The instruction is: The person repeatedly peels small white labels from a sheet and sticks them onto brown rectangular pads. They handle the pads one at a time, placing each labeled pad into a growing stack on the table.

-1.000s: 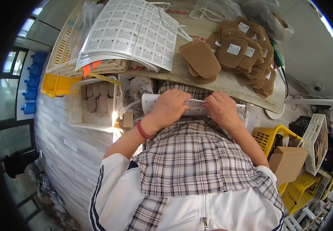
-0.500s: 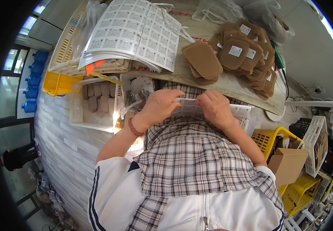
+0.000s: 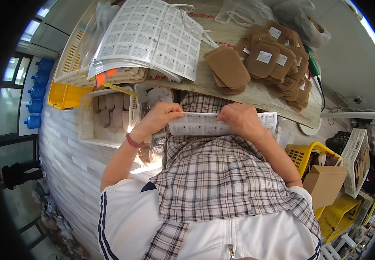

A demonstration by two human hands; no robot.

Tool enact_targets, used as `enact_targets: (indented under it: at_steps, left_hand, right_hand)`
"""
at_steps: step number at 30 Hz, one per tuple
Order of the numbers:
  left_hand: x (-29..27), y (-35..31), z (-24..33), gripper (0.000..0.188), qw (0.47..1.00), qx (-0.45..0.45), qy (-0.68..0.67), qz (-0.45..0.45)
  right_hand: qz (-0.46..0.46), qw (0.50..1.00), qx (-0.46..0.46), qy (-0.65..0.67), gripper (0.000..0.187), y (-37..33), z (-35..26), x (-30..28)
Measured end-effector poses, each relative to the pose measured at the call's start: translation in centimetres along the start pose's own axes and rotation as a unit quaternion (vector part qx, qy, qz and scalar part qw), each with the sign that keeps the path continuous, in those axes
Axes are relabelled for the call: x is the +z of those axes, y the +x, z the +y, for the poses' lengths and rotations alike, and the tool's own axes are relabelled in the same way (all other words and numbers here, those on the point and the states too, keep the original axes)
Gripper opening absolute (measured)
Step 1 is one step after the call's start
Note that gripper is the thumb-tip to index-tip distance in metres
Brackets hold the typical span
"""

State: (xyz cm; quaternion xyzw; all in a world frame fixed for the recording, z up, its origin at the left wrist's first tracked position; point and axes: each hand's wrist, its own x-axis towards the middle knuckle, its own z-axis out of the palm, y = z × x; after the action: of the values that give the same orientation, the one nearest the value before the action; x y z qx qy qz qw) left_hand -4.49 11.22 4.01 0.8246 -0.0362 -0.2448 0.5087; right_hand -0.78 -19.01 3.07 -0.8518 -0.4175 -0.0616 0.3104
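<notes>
Both hands were closed on one narrow strip of printed labels, held flat just above the lap, under the near edge of the wooden worktop. The left hand pinched the strip's left end between thumb and fingers; the right hand lay over its middle with the fingers curled down on it, so the right end stuck out free past the knuckles.

From where I stood, the strip looked thin and easily creased. A pull with the two hands out of line would likely tear or skew it, and the free right end could curl and stick to the checked cloth spread across the lap beneath it. I could not tell whether any label was already lifted from its backing.

Just beyond, the big stack of label sheets overhung the worktop edge and rested partly on a pale basket; a knock from a rising wrist might slide it off. The brown pads, some already labelled, lay heaped loosely near the far side, and the plain one sat close to the edge, so a nudge could drop it. A white tray of small brown pieces stood beside the left wrist, close enough to be bumped.
</notes>
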Motion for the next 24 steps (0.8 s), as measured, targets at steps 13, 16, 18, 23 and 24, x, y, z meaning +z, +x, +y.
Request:
enact_targets:
  at_steps: [13,16,18,23,24]
  left_hand:
    - [4.6,0.4,2.9,0.003,0.944,0.248,0.159,0.153]
    - [3.6,0.2,2.1,0.001,0.959,0.207,0.127,0.143]
    - [3.3,0.2,1.3,0.006,0.965,0.188,0.114,0.143]
    - [3.4,1.1,2.3,0.017,0.93,0.229,0.195,0.211]
    - [4.1,1.6,3.2,0.018,0.905,0.264,0.222,0.249]
  right_hand:
    - [-0.029,0.999,0.039,-0.022,0.022,-0.6,0.6,-2.8]
    - [-0.011,0.994,0.108,0.011,0.02,-3.1,2.9,-4.4]
    - [-0.007,0.977,0.202,0.071,0.018,-4.6,4.1,-5.7]
    - [0.01,0.935,0.308,0.176,0.013,-5.0,4.0,-5.5]
    - [0.014,0.924,0.324,0.202,0.012,-4.9,3.9,-5.2]
